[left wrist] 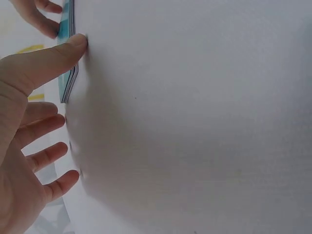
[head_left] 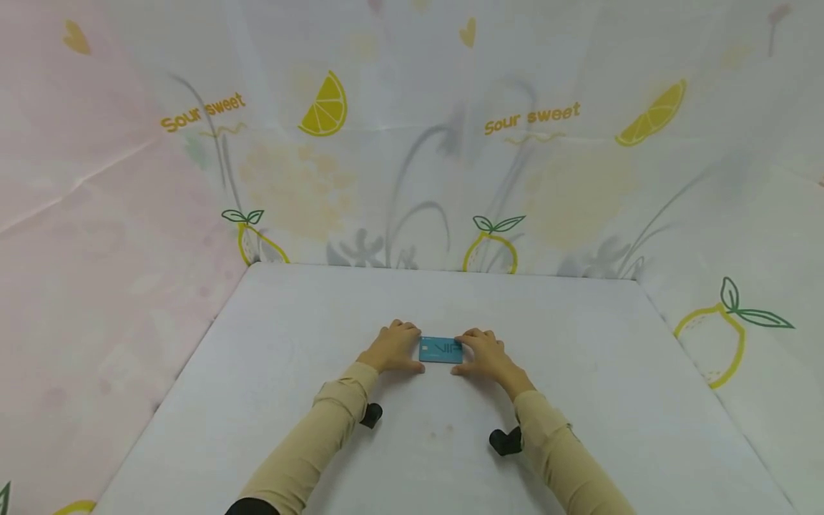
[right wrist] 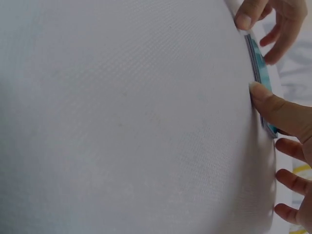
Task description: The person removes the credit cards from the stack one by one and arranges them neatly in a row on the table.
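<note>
A small flat stack of cards [head_left: 438, 352] lies on the white table, its teal top card bearing dark letters and a small pale square. Both wrist views show the layered edges of the stack [left wrist: 65, 87]. My left hand [head_left: 394, 348] rests at the stack's left end, fingers spread, with the thumb near the front corner. Opposite it, at the right end, is my right hand [head_left: 487, 355]. Its index fingertip overlaps the far right corner, and the thumb [right wrist: 280, 108] sits by the near edge. The fingers of both hands are loosely extended, fingertips low at the table.
The white table [head_left: 309, 307] reaches back to a cloth wall [head_left: 399, 179] printed with lemons and words. Similar cloth stands on both sides. Black pieces [head_left: 505, 441] project from under the beige sleeves [head_left: 315, 436].
</note>
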Action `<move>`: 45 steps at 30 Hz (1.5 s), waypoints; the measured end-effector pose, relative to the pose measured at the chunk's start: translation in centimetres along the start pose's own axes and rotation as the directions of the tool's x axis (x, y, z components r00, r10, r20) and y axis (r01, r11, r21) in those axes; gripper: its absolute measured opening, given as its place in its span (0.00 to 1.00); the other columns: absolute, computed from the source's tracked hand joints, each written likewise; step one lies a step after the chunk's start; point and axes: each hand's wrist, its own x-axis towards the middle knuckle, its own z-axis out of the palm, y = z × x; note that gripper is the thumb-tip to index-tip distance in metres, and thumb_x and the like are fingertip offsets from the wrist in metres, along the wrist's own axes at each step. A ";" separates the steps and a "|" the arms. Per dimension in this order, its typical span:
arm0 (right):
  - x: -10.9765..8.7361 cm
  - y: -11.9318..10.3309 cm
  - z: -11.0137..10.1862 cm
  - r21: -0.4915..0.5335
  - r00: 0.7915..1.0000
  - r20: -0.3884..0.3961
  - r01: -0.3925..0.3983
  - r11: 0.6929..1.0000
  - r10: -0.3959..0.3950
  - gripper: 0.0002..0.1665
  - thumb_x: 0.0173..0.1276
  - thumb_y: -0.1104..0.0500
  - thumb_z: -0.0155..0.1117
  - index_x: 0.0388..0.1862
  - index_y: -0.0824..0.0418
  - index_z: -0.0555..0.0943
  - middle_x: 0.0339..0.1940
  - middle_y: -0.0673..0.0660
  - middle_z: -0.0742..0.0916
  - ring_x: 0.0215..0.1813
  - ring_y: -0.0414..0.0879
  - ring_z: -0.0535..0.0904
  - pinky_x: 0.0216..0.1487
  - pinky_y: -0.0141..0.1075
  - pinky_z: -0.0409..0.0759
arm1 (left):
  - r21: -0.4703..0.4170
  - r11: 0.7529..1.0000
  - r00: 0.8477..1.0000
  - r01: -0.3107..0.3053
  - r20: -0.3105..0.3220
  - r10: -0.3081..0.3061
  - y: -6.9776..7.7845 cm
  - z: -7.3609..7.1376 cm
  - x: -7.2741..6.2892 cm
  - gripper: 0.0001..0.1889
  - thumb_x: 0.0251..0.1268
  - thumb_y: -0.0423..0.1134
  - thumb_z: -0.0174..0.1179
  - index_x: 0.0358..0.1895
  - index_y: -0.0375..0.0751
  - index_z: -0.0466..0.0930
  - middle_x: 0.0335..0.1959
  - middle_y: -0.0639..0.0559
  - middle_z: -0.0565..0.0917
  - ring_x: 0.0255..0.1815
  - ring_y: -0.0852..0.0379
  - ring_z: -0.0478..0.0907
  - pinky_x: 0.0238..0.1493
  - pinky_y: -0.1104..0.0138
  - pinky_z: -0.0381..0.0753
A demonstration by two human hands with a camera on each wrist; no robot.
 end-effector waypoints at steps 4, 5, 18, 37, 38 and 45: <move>0.2 0.1 0.0 -0.014 1.000 0.000 0.004 1.000 -0.004 0.36 0.53 0.48 0.73 0.59 0.63 0.76 0.57 0.63 0.77 0.57 0.63 0.67 0.54 0.62 0.64 | 0.010 1.000 1.000 0.004 0.029 -0.004 0.0 0.1 0.5 0.37 0.46 0.54 0.71 0.58 0.35 0.74 0.59 0.43 0.74 0.59 0.43 0.67 0.56 0.46 0.69; 0.3 0.1 0.0 -0.014 1.000 0.002 0.004 1.000 -0.004 0.36 0.53 0.48 0.73 0.59 0.63 0.76 0.57 0.63 0.77 0.57 0.63 0.67 0.54 0.62 0.64 | 0.009 1.000 0.999 0.009 0.034 -0.009 0.0 0.1 0.6 0.37 0.45 0.54 0.72 0.58 0.35 0.75 0.59 0.43 0.74 0.59 0.43 0.67 0.55 0.46 0.69; 0.9 0.1 -0.5 -0.032 0.999 0.053 -0.009 0.999 0.010 0.35 0.53 0.48 0.73 0.58 0.62 0.76 0.55 0.61 0.76 0.56 0.61 0.67 0.54 0.60 0.63 | -0.051 0.998 0.998 0.048 0.048 -0.045 -0.5 -0.3 1.2 0.28 0.45 0.48 0.73 0.51 0.40 0.79 0.52 0.41 0.72 0.54 0.44 0.66 0.52 0.50 0.70; 1.3 0.0 -0.2 -0.099 0.994 0.110 0.006 0.995 0.005 0.30 0.57 0.50 0.71 0.52 0.65 0.73 0.56 0.62 0.74 0.56 0.60 0.67 0.53 0.58 0.65 | -0.119 0.993 0.999 0.002 0.053 0.004 -0.4 0.1 1.8 0.27 0.45 0.45 0.72 0.51 0.40 0.78 0.51 0.42 0.72 0.53 0.45 0.65 0.55 0.54 0.71; 1.3 -0.1 -0.2 -0.106 0.993 0.118 -0.001 0.994 0.014 0.30 0.58 0.50 0.70 0.53 0.66 0.72 0.55 0.62 0.74 0.57 0.60 0.67 0.53 0.58 0.65 | -0.123 0.992 0.998 0.000 0.055 0.007 -0.4 0.2 1.8 0.27 0.45 0.45 0.73 0.50 0.39 0.79 0.51 0.42 0.72 0.53 0.45 0.66 0.55 0.55 0.71; 1.3 -0.6 0.3 -0.183 0.992 0.121 -0.005 0.983 0.028 0.31 0.59 0.52 0.69 0.55 0.66 0.70 0.54 0.62 0.73 0.57 0.59 0.67 0.53 0.57 0.64 | -0.116 0.993 0.999 -0.034 0.003 0.034 -0.6 0.8 1.8 0.21 0.44 0.42 0.72 0.44 0.38 0.81 0.50 0.43 0.74 0.52 0.47 0.69 0.55 0.58 0.72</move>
